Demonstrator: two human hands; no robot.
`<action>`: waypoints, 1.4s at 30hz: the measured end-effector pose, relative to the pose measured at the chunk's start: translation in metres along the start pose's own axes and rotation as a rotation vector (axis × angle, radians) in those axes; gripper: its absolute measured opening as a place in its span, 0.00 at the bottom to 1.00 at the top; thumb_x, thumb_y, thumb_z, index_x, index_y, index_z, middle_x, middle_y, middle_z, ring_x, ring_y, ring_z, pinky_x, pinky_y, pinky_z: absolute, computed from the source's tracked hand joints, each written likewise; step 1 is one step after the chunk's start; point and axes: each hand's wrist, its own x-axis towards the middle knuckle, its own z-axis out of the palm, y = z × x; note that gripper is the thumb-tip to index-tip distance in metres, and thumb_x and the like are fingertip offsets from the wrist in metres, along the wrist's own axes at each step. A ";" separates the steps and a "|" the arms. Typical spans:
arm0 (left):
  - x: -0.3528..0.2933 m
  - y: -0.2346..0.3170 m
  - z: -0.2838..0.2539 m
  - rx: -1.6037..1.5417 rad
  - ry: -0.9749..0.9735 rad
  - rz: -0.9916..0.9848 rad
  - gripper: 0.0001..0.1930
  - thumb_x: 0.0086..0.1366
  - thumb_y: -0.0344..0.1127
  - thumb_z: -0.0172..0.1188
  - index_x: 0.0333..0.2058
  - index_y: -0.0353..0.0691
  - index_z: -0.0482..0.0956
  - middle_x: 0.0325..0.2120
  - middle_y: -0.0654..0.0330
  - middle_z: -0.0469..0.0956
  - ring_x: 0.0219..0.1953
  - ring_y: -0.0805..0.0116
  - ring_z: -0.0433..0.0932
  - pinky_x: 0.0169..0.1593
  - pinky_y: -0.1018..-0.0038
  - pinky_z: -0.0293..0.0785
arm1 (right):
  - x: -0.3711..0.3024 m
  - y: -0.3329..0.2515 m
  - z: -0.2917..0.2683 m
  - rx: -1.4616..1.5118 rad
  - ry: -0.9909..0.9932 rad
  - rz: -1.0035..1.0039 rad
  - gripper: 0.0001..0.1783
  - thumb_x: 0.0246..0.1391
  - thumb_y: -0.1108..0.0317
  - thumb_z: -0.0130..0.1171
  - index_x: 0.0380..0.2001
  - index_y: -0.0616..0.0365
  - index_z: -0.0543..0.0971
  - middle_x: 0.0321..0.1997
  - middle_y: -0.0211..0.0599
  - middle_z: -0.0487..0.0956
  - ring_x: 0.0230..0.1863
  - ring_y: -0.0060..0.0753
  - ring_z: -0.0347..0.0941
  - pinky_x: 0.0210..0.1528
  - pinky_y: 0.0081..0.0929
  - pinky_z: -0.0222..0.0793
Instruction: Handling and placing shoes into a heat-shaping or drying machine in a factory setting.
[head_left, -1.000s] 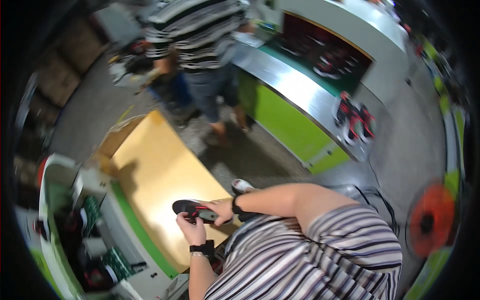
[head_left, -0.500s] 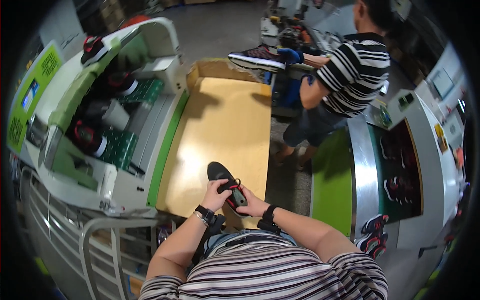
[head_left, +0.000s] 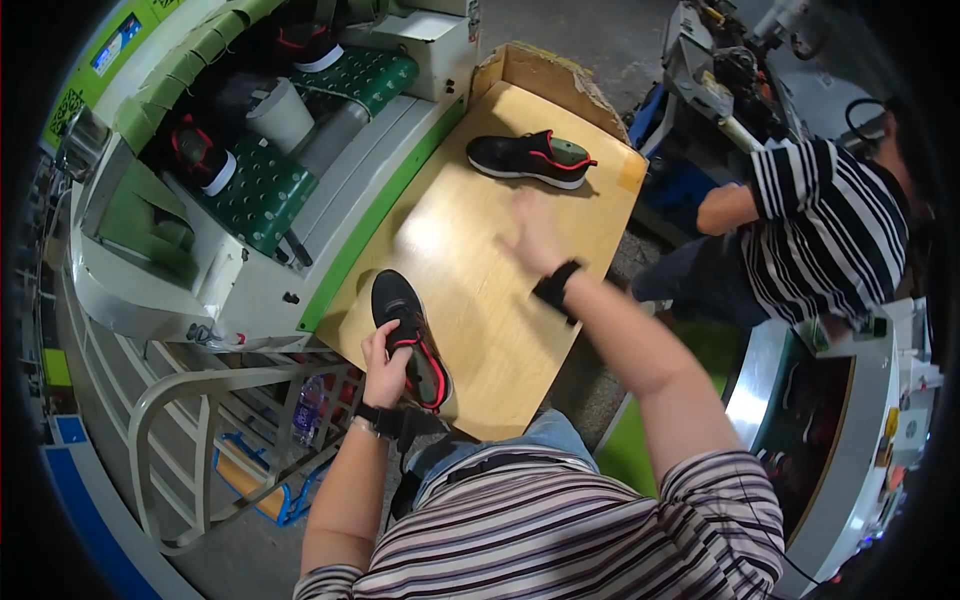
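My left hand (head_left: 386, 368) grips a black sneaker (head_left: 398, 302) with red trim at the near end of a wooden table, its toe pointing away from me. The thumb is by the shoe's opening, and the fingers lie along its left side. Farther off on the same table rests a second black sneaker (head_left: 515, 157) with red edging and a pale sole, lying sideways with its toe to the left. My right hand (head_left: 537, 238) is stretched out just short of that second shoe. Motion blurs it, but thumb and fingers look apart, with nothing between them.
Left of the wooden table (head_left: 470, 290) stands a machine with a green perforated belt (head_left: 262, 190) carrying sneakers. A metal railing (head_left: 190, 400) is at lower left. A co-worker in a striped shirt (head_left: 830, 225) stands at the right, beside another conveyor machine (head_left: 845, 430).
My right hand has left the near sneaker and reached forward. A second sneaker now lies on the table's far part. The view has turned, and the co-worker's hand no longer holds a shoe over the table.
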 end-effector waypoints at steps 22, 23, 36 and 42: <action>-0.027 -0.015 0.036 -0.081 0.075 0.019 0.37 0.66 0.39 0.58 0.66 0.34 0.47 0.64 0.41 0.51 0.67 0.47 0.54 0.69 0.61 0.49 | -0.132 -0.072 -0.103 -0.139 -0.890 0.511 0.39 0.48 0.31 0.57 0.38 0.62 0.78 0.30 0.58 0.81 0.35 0.58 0.80 0.39 0.47 0.76; -0.027 -0.018 0.035 -0.035 0.071 0.031 0.38 0.66 0.39 0.58 0.66 0.34 0.46 0.64 0.40 0.50 0.67 0.45 0.53 0.69 0.60 0.49 | -0.131 -0.073 -0.109 -0.149 -0.876 0.531 0.38 0.49 0.30 0.55 0.36 0.62 0.78 0.29 0.58 0.80 0.34 0.58 0.79 0.38 0.46 0.75; -0.022 -0.022 0.034 0.028 0.042 0.105 0.40 0.66 0.40 0.60 0.67 0.35 0.45 0.63 0.38 0.49 0.66 0.42 0.54 0.69 0.58 0.50 | -0.055 -0.066 -0.064 0.174 -0.762 0.308 0.12 0.47 0.74 0.58 0.38 0.60 0.80 0.38 0.49 0.82 0.41 0.49 0.79 0.44 0.39 0.73; -0.019 -0.029 0.034 0.028 0.064 0.104 0.41 0.65 0.41 0.61 0.67 0.37 0.45 0.62 0.39 0.50 0.65 0.42 0.55 0.68 0.58 0.50 | -0.153 -0.080 -0.129 0.163 -0.456 0.010 0.14 0.42 0.77 0.64 0.36 0.58 0.78 0.38 0.41 0.74 0.42 0.47 0.71 0.44 0.35 0.71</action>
